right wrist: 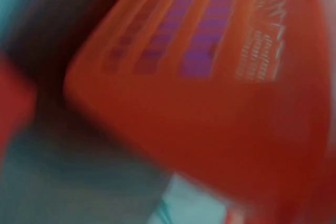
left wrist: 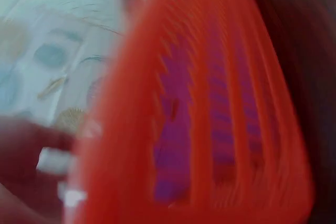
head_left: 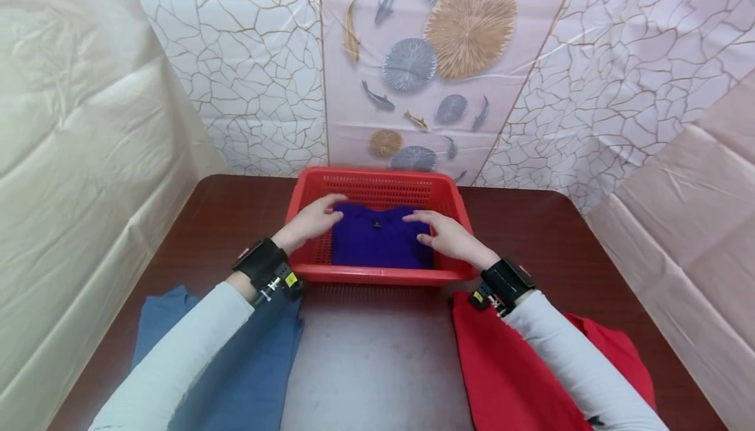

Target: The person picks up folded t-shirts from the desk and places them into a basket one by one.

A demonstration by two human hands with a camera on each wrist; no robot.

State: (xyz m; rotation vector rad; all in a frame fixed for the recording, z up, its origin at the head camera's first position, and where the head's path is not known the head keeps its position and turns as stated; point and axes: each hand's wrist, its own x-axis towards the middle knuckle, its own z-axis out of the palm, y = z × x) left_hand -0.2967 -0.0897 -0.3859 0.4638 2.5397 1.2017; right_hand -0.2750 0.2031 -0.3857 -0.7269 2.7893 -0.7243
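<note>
A folded purple shirt (head_left: 382, 246) with a small dark label at its neckline lies in a red plastic basket (head_left: 377, 276). Over the basket's left side, my left hand (head_left: 312, 223) reaches in with relaxed fingers near the shirt's upper left corner. My right hand (head_left: 451, 238) is over the opposite side, its loose fingers close to the shirt's upper right part. Neither hand grips anything. The left wrist view is blurred; part of the left hand (left wrist: 29, 163) shows beside the basket's slotted wall (left wrist: 199, 129). Basket wall (right wrist: 210, 114) fills most of the right wrist view, with purple cloth behind its slots.
A blue garment (head_left: 236, 365) lies at the front left of the dark wooden table (head_left: 248, 211), partly under the left forearm. Red cloth (head_left: 501, 365) lies at the front right, under the right forearm. A grey surface (head_left: 377, 359) sits between them. Patterned sheeting (head_left: 265, 77) hangs behind the basket.
</note>
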